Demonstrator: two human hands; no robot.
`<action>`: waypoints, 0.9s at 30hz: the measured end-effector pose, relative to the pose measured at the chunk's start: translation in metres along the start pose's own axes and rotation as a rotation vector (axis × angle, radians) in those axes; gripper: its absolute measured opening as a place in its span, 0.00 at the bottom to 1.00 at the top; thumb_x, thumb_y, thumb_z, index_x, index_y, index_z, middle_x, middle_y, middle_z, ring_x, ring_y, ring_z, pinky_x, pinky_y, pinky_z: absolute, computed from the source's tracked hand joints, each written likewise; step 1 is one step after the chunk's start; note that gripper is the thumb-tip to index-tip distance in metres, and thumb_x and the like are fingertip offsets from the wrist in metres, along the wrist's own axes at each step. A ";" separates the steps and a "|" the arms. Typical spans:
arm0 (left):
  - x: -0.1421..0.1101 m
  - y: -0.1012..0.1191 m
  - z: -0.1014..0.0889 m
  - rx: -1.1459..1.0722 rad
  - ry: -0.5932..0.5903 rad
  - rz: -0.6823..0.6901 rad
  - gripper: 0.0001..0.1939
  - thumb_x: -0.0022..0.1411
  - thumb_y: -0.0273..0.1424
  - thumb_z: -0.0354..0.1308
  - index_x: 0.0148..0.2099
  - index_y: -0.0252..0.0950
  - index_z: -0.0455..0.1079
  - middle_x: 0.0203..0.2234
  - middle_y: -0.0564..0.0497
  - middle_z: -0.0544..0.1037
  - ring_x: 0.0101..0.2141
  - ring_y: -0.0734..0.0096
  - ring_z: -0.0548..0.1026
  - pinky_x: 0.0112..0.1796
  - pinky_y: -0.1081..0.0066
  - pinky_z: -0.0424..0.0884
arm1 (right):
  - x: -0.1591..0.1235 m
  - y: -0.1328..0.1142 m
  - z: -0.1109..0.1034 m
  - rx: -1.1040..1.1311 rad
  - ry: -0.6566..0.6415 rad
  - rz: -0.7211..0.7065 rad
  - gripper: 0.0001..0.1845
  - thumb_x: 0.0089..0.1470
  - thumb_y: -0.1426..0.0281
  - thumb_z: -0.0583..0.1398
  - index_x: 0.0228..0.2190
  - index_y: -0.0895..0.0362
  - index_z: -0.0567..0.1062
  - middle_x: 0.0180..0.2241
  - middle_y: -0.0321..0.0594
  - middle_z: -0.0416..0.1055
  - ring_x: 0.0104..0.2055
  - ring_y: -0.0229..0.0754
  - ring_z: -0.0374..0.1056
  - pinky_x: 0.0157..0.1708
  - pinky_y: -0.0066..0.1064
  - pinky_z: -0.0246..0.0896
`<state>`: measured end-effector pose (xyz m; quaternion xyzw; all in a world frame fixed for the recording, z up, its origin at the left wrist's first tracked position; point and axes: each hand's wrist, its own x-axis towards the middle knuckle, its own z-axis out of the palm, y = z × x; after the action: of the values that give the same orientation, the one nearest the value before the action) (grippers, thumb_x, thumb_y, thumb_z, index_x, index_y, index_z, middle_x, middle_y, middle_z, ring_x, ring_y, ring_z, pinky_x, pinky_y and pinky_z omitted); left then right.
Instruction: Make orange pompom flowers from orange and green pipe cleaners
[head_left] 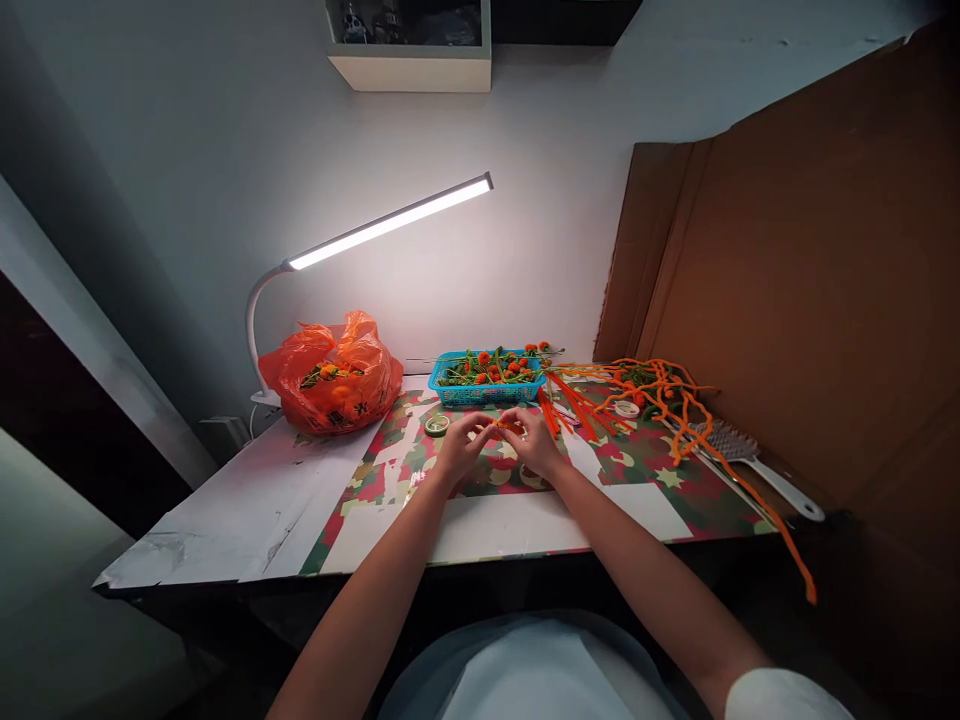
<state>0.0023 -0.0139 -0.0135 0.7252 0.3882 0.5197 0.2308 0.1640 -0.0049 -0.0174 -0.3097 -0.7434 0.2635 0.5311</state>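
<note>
My left hand (462,446) and my right hand (534,444) meet above the middle of the table, fingertips pinched together. Between them is a small orange piece (498,425), mostly covered by the fingers, so its exact kind is unclear. Just left of my left hand lies a roll of tape (437,426). Behind both hands stands a blue plastic basket (487,394) with several orange flowers (493,374) on green stems. Flat orange strips (581,405) fan out beyond my right hand.
A knotted red plastic bag (337,395) with orange and yellow contents sits at left beneath a lit desk lamp (390,222). Tangled orange fuzzy cords (679,400) lie at right, one hanging over the front edge, beside a white-handled brush (780,487). Cardboard (780,300) stands along the right.
</note>
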 end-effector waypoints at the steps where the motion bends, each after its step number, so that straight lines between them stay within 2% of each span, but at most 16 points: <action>1: 0.000 0.000 0.000 -0.001 -0.004 -0.001 0.13 0.58 0.41 0.56 0.36 0.36 0.72 0.29 0.49 0.77 0.30 0.69 0.75 0.31 0.72 0.70 | 0.000 0.001 0.000 0.006 -0.010 0.000 0.07 0.53 0.65 0.58 0.31 0.55 0.70 0.31 0.38 0.70 0.35 0.41 0.68 0.35 0.32 0.64; 12: 0.000 -0.006 0.000 -0.012 -0.064 -0.028 0.16 0.59 0.43 0.55 0.36 0.35 0.73 0.30 0.48 0.78 0.31 0.68 0.75 0.33 0.71 0.70 | 0.001 0.004 -0.001 -0.053 -0.102 -0.015 0.05 0.55 0.69 0.54 0.33 0.55 0.69 0.31 0.40 0.69 0.37 0.43 0.66 0.35 0.34 0.63; 18: 0.001 -0.005 -0.001 -0.029 -0.076 -0.051 0.16 0.56 0.44 0.57 0.33 0.34 0.73 0.27 0.48 0.78 0.29 0.68 0.75 0.32 0.70 0.71 | 0.000 0.000 -0.002 -0.042 -0.020 -0.023 0.04 0.51 0.69 0.58 0.31 0.55 0.72 0.32 0.39 0.72 0.36 0.42 0.68 0.36 0.34 0.64; 23: 0.003 -0.004 0.001 -0.214 -0.011 -0.106 0.17 0.55 0.44 0.58 0.34 0.33 0.71 0.27 0.47 0.78 0.29 0.66 0.77 0.32 0.69 0.72 | 0.005 -0.001 -0.006 0.044 0.081 0.084 0.14 0.47 0.66 0.62 0.38 0.55 0.74 0.32 0.38 0.74 0.35 0.40 0.70 0.39 0.34 0.64; 27: 0.003 -0.005 0.000 -0.269 -0.018 -0.140 0.16 0.56 0.43 0.59 0.35 0.33 0.71 0.28 0.47 0.79 0.30 0.65 0.78 0.32 0.68 0.73 | 0.006 0.000 -0.010 0.062 0.040 0.083 0.09 0.50 0.65 0.59 0.31 0.56 0.76 0.31 0.39 0.75 0.35 0.40 0.70 0.39 0.34 0.63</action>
<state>0.0016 -0.0086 -0.0152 0.6636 0.3626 0.5431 0.3649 0.1716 0.0003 -0.0104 -0.3291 -0.7106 0.3020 0.5436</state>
